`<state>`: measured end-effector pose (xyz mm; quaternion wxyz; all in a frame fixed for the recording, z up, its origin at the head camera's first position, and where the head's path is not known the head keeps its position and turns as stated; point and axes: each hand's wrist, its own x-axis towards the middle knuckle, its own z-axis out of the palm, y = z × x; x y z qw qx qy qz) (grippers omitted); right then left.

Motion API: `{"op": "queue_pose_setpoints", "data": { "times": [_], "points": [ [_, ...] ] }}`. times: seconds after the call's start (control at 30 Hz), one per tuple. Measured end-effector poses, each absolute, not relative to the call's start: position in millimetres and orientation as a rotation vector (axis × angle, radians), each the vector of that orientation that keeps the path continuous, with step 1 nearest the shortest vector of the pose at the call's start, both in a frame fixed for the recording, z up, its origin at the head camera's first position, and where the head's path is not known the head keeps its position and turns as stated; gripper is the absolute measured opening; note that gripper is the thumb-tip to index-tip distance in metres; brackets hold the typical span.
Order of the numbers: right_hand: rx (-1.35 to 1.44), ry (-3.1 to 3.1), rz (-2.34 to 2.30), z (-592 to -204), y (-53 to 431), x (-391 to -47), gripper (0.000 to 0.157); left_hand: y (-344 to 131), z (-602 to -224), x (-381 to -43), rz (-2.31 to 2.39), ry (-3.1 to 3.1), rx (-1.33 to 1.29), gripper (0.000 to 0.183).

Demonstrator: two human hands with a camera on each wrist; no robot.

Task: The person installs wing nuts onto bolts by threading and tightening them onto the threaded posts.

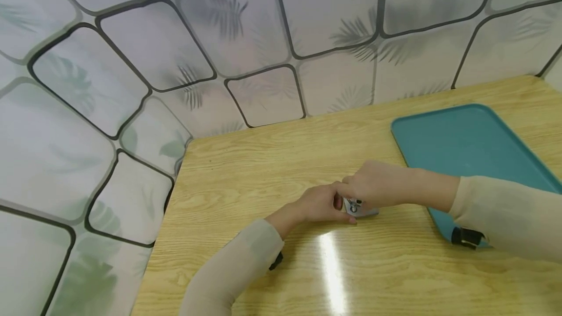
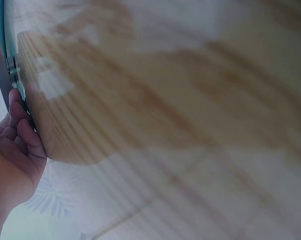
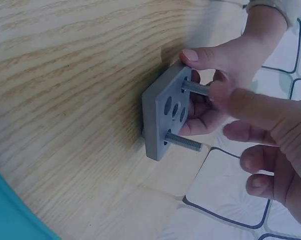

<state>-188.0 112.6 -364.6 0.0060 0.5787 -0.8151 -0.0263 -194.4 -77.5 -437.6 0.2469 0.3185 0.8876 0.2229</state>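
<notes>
While the left hand [image 1: 318, 203] gripped the plate [image 3: 164, 122], the right hand [image 1: 376, 184] seemingly pinched a bolt [image 3: 196, 88] jutting from the plate's face.

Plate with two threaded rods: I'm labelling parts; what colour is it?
Grey; the plate shows best in the right wrist view.

Grey holed plate [image 3: 163, 121] on wooden table [image 1: 263, 160]; two threaded bolts [image 3: 184, 142] upright in it
</notes>
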Motion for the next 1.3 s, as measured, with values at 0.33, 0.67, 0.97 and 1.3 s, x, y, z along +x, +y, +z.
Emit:
{"op": "queue_pose_setpoints", "data": {
  "times": [0.33,0.67,0.97,1.3],
  "points": [
    [1.788,-2.544,-0.174,-368.9,110.0,-186.8,0.028,-77.4,-437.7,-194.3,0.622,2.417,0.832,0.056],
    [1.854,-2.492,-0.084,-372.0,114.5,-188.3,0.026,-78.4,-435.5,-192.7,0.616,2.414,0.827,0.044],
    [1.869,-2.357,-0.230,-373.6,112.8,-185.9,0.012,-77.9,-435.0,-193.0,0.618,2.419,0.813,0.044],
    [1.752,-2.531,-0.161,-367.3,111.1,-186.1,0.040,-78.1,-437.4,-194.2,0.638,2.415,0.831,0.053]
  ]
}}
